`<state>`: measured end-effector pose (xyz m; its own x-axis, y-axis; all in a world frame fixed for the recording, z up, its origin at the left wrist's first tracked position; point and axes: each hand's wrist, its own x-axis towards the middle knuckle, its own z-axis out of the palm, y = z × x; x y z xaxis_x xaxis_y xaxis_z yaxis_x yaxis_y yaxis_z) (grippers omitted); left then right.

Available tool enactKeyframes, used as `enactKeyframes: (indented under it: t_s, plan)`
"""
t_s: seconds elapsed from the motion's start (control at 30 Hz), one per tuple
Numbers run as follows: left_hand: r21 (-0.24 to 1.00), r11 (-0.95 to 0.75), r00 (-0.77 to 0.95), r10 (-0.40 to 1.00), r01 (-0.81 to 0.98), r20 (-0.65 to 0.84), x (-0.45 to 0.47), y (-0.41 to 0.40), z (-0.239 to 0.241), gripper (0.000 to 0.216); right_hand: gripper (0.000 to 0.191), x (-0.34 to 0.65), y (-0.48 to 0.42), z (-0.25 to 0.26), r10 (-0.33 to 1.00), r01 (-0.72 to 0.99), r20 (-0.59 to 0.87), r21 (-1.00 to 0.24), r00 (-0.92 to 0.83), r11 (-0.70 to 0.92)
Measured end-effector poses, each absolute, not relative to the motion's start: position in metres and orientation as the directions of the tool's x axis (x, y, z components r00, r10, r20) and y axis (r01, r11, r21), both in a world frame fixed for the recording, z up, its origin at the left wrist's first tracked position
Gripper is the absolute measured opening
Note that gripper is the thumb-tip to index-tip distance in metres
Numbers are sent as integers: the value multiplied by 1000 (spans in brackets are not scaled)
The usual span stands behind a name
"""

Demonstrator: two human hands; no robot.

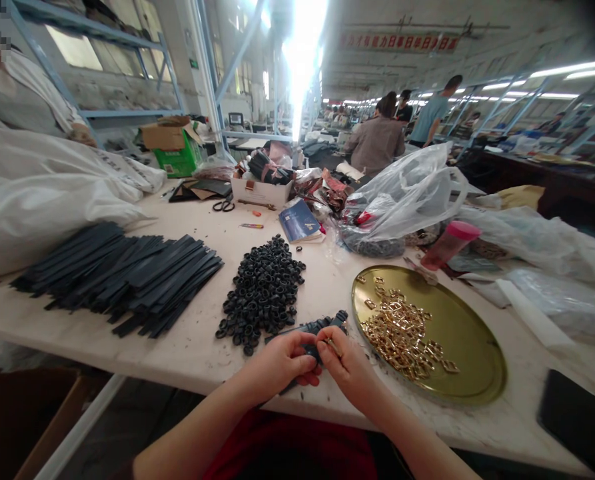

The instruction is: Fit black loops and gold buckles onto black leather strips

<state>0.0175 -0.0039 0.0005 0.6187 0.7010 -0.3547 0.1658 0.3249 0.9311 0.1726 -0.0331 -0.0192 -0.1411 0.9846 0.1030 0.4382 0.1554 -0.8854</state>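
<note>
My left hand [282,360] is closed on a dark strap [311,328] at the near edge of the white table [187,347]. My right hand [350,367] pinches a small gold buckle [333,345] against that strap. Right of my hands lies a round gold tray [470,340] with several gold buckles [402,333] heaped in it. Just beyond my hands sits a pile of small black loops [263,293]. A spread of black straps [127,280] covers the table's left side.
Plastic bags [402,193] and a pink-capped bottle [450,245] stand behind the tray. A black phone [577,420] lies at the right corner. Scissors [224,205], a blue booklet [300,221] and a white box [260,190] sit farther back. People stand in the background.
</note>
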Motion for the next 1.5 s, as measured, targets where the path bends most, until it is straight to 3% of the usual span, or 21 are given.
enactKeyframes:
  t_s: [0.23,0.47,0.67,0.9,1.07,1.23,1.5]
  plan:
    - [932,314,648,675,179,-352,13,-10,2,31,12,180,-40,-15,961,461,33,-873,-273,161]
    - [895,434,670,635,101,-384,14,-22,-4,34,14,186,-49,-11,938,365,-61,-928,-341,72]
    - [858,505,701,578,95,-418,6,-20,1,38,14,181,-53,-26,967,374,57,-915,-249,150]
    - [858,509,646,632,72,-429,8,-28,-5,32,13,184,-56,-18,934,447,14,-876,-356,183]
    - [904,400,661,639,152,-394,9,-30,-9,33,15,182,-62,-22,936,445,-9,-881,-351,159]
    - [861,198,645,589,469,-487,0,-24,2,22,14,175,-68,-38,974,452,119,-870,-194,196]
    - [858,102,633,631,504,-447,4,-25,8,21,16,171,-68,-36,965,427,144,-876,-217,227]
